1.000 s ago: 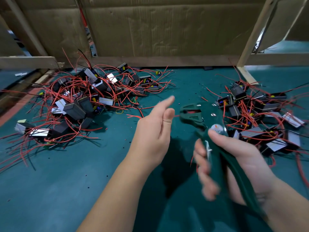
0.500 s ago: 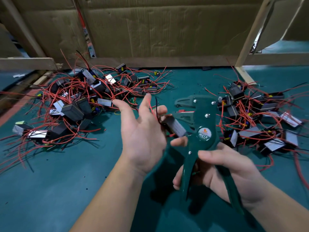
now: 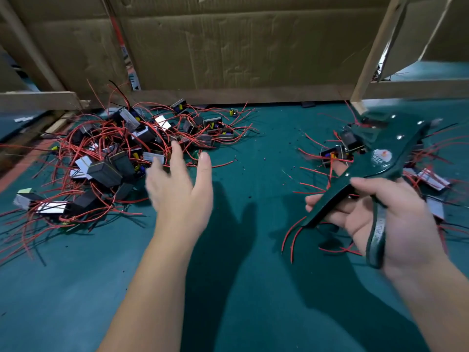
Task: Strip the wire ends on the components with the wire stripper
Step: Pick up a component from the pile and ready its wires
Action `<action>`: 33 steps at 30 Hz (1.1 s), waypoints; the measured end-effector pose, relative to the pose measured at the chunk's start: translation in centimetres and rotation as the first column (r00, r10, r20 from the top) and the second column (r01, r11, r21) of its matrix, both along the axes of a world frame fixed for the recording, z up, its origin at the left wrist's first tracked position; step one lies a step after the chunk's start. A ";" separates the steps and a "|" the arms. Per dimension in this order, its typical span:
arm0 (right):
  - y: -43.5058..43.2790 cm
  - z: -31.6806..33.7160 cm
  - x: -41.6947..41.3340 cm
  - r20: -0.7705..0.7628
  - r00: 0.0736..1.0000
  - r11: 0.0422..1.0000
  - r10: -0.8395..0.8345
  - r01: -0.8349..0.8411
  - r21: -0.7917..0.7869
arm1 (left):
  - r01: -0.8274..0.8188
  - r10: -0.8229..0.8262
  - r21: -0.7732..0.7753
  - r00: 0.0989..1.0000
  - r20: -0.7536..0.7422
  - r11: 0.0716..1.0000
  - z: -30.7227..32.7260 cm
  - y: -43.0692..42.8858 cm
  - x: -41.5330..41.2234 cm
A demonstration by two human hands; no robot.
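Note:
My right hand grips the handles of a dark green wire stripper, its jaws raised over the right-hand pile of components. A big pile of small black components with red wires lies at the left on the green mat. My left hand is empty, fingers spread, blurred, hovering at the pile's right edge without touching it. A component in the right pile lies just beside the stripper's jaws; whether the jaws hold one of its wires I cannot tell.
A cardboard wall and wooden rails close off the back. A wooden post stands at the back right. Loose red wire scraps lie near my right hand on the green mat.
My left hand let go of the component it held by the stripper and swung left toward the big pile. My right hand carried the stripper to the right, over the right pile.

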State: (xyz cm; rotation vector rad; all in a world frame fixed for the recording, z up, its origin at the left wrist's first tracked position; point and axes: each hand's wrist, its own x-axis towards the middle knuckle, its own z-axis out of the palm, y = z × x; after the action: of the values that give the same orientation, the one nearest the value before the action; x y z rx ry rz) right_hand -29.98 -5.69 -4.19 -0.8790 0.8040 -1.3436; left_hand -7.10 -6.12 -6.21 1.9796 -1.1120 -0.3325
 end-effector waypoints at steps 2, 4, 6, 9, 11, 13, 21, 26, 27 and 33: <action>-0.1 0.0 -0.2 0.036 0.999 0.998 0.038 -0.039 0.047 | -0.104 0.083 0.113 0.981 0.177 0.988 -0.5 -0.2 1.2; -0.1 0.0 -0.3 0.040 0.997 0.996 0.069 -0.071 0.046 | -0.171 0.116 0.186 0.955 0.271 0.968 -1.0 -0.3 2.0; 0.0 0.1 -0.3 0.034 0.994 0.995 0.101 -0.102 0.021 | -0.213 0.116 0.270 0.935 0.335 0.939 -1.2 -0.3 2.5; 0.2 0.2 -0.3 0.032 0.988 0.989 0.148 -0.148 -0.007 | -0.209 0.059 0.371 0.924 0.378 0.905 -1.6 -0.2 2.8; 0.3 0.1 -0.2 0.033 0.987 0.988 0.156 -0.156 -0.015 | -0.186 0.055 0.369 0.939 0.338 0.911 -1.6 -0.1 2.9; 0.4 0.1 -0.2 0.036 0.986 0.986 0.166 -0.165 -0.028 | -0.156 0.072 0.314 0.962 0.262 0.937 -1.4 -0.1 3.3; 0.9 -0.2 0.2 0.075 0.967 0.970 0.242 -0.240 -0.034 | -0.028 -0.057 0.285 0.957 0.286 0.958 -1.8 -1.4 2.9; 1.5 0.2 0.3 0.149 0.924 0.936 0.351 -0.350 -0.036 | -0.010 -0.047 0.239 0.971 0.235 0.971 -2.2 -2.2 3.1; 1.6 0.3 0.3 0.154 0.907 0.920 0.392 -0.388 -0.057 | -0.019 -0.033 0.236 0.976 0.216 0.972 -2.3 -2.3 3.3; 2.0 0.5 0.4 0.187 0.841 0.861 0.508 -0.499 -0.096 | 0.010 -0.003 0.029 0.976 -0.218 1.000 -2.1 -2.5 4.2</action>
State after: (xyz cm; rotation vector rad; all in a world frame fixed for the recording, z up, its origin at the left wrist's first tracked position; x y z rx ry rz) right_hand -29.61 -3.73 -3.74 -0.8907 0.3414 -0.9613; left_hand -2.87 -8.65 -8.33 1.9130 -0.9781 -0.5584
